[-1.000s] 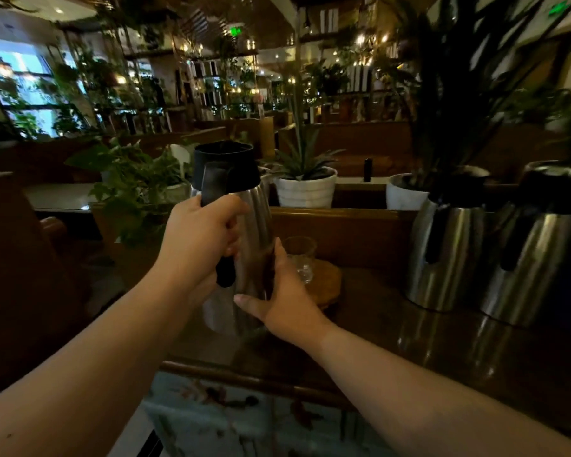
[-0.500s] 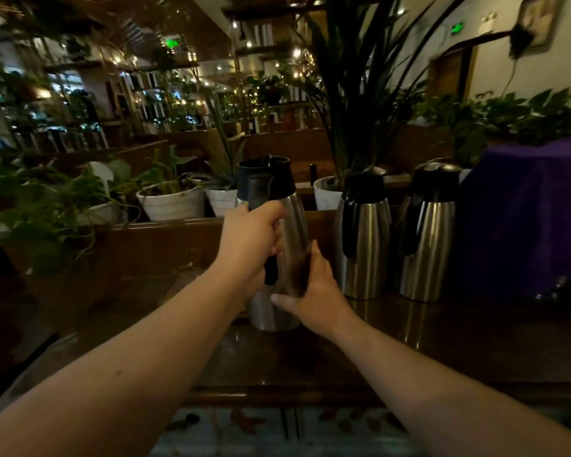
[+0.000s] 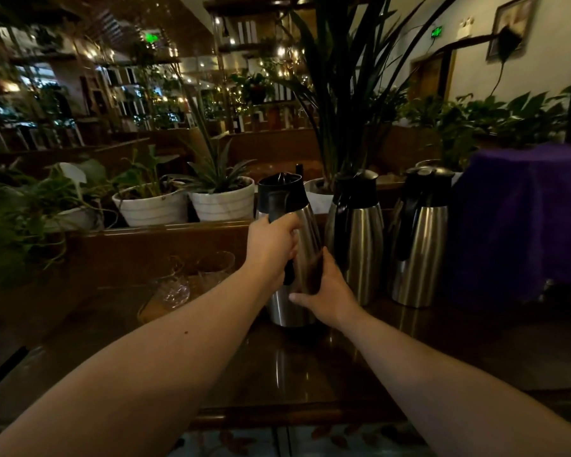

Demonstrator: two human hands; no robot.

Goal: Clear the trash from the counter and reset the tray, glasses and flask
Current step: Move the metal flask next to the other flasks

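A steel flask (image 3: 305, 232) with a black lid and handle stands upright on the dark wooden counter (image 3: 393, 351). My left hand (image 3: 271, 249) is closed around its black handle. My right hand (image 3: 328, 291) presses against the flask's lower right side. To the left, clear glasses (image 3: 175, 285) rest on a round wooden tray (image 3: 149, 310); a second glass (image 3: 216, 267) stands just behind. Dim light blurs the glasses.
Two more steel flasks (image 3: 360, 239) (image 3: 421, 242) stand in a row right of the held one. A purple cloth-covered object (image 3: 528, 219) fills the right end. White plant pots (image 3: 223, 201) line the ledge behind the counter.
The flask has travelled right along the counter, away from the tray and glasses, and now sits beside the two other flasks. Both hands have kept their hold.
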